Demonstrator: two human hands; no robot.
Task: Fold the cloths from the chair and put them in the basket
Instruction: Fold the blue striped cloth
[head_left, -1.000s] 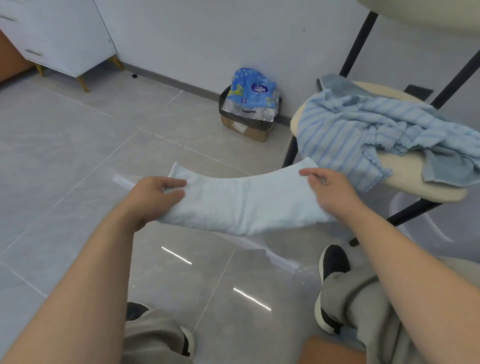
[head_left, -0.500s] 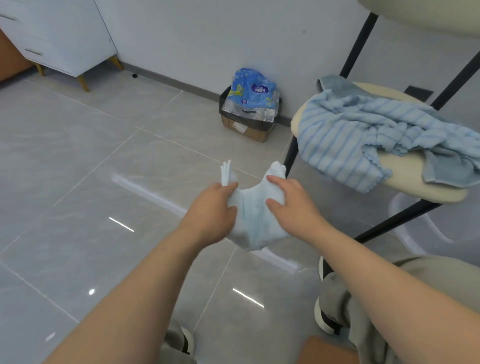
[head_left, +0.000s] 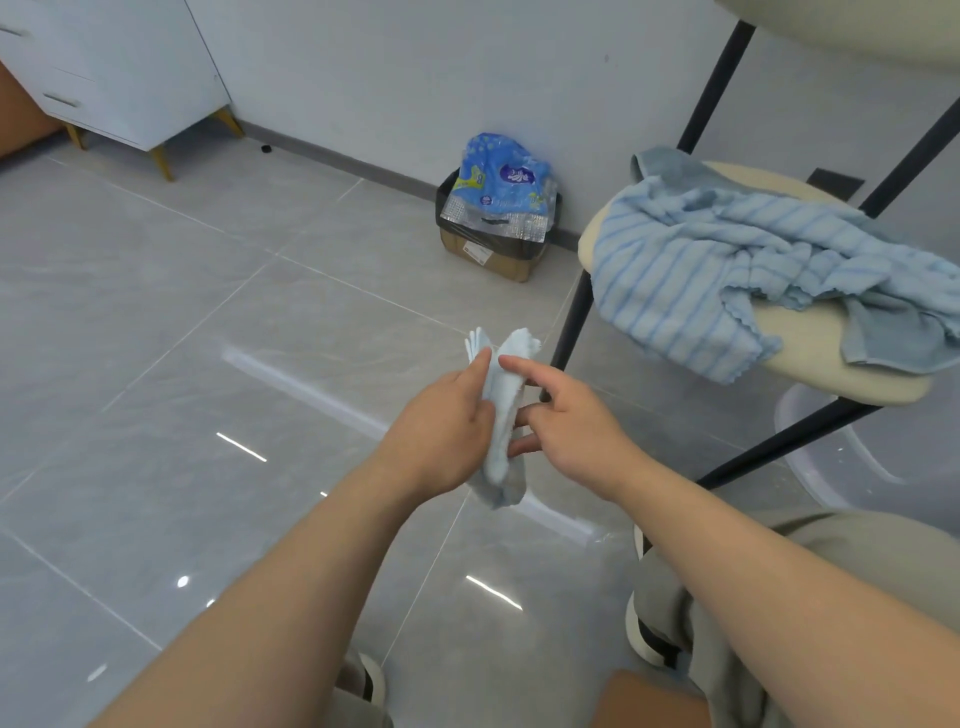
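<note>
A pale-blue cloth (head_left: 500, 415), a soft narrow bundle, held above glossy tiles (head_left: 208, 364).
The left hand (head_left: 441, 431) grips it — the right hand (head_left: 571, 431), fingers spread, touches its side; a striped cloth (head_left: 701, 275) lies crumpled on the chair seat (head_left: 810, 332).

The chair's cream round seat (head_left: 831, 364) is carrying two crumpled cloths: a light-blue striped cloth (head_left: 691, 280) is sprawling across most of it and hanging over its front-left edge, while a plain grey-blue towel (head_left: 893, 343) is lying partly under that one and drooping off the right edge. The glossy grey tiled floor (head_left: 208, 322) is bearing the chair's black legs (head_left: 571, 322), a translucent basket (head_left: 857, 462) sitting under the seat, a cardboard box (head_left: 498, 260) lined with a black bag (head_left: 445, 208) standing against the wall (head_left: 467, 62) with a blue plastic package (head_left: 501, 182) resting on top, and a white cabinet (head_left: 119, 73) standing at far left
</note>
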